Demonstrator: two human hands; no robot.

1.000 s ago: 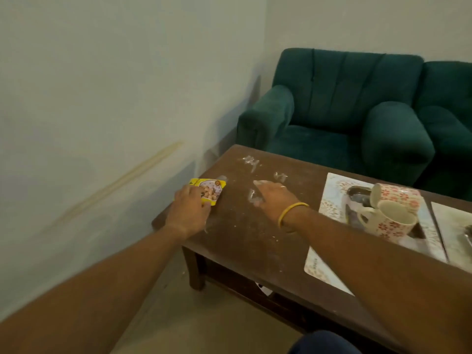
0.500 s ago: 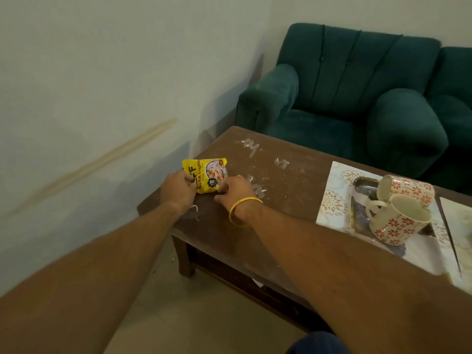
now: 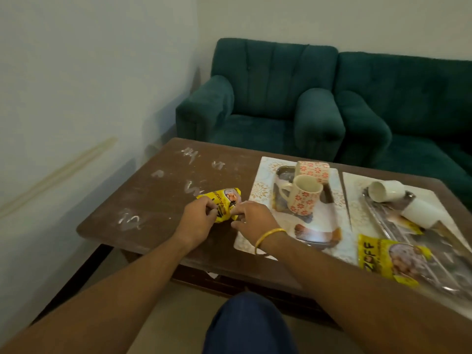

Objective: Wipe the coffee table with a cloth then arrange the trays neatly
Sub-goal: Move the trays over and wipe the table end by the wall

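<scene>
Yellow packet [image 3: 226,200] is pinched by left grip [image 3: 196,218] and right grip [image 3: 251,218], both curled onto it, over the smeared worktop [image 3: 153,205]. Left tray [image 3: 263,172], loaded with floral mugs [image 3: 304,198], and right tray [image 3: 355,185], with tipped white cups [image 3: 385,191], are set side by side on the worktop, right of the packet.

Smudged brown coffee table [image 3: 153,203]; patterned white tray [image 3: 264,172] beside second tray [image 3: 356,186].
</scene>
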